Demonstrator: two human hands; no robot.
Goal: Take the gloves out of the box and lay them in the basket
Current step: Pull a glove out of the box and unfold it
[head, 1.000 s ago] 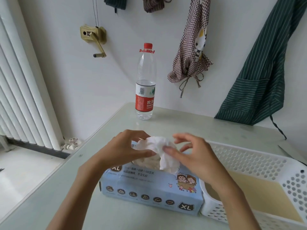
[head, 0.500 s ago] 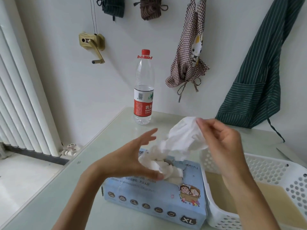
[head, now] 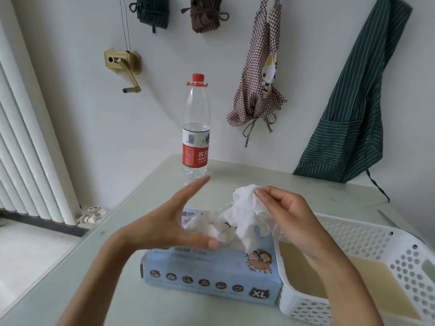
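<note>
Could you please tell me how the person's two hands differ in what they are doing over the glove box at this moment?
The right hand pinches a white glove lifted clear above the box; the left hand holds nothing. The right hand's fingers curl on the glove; the left hand's are straight and spread, thumb by the gloves bunched at the opening. Both are bare and hover over the box, beside the basket.

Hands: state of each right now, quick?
Left hand: open, fingers spread, holding nothing, beside the box.
Right hand: pinching a white glove above the box.

Crinkled thin white gloves (head: 244,212); glossy box (head: 211,276); perforated plastic basket (head: 367,241).
</note>
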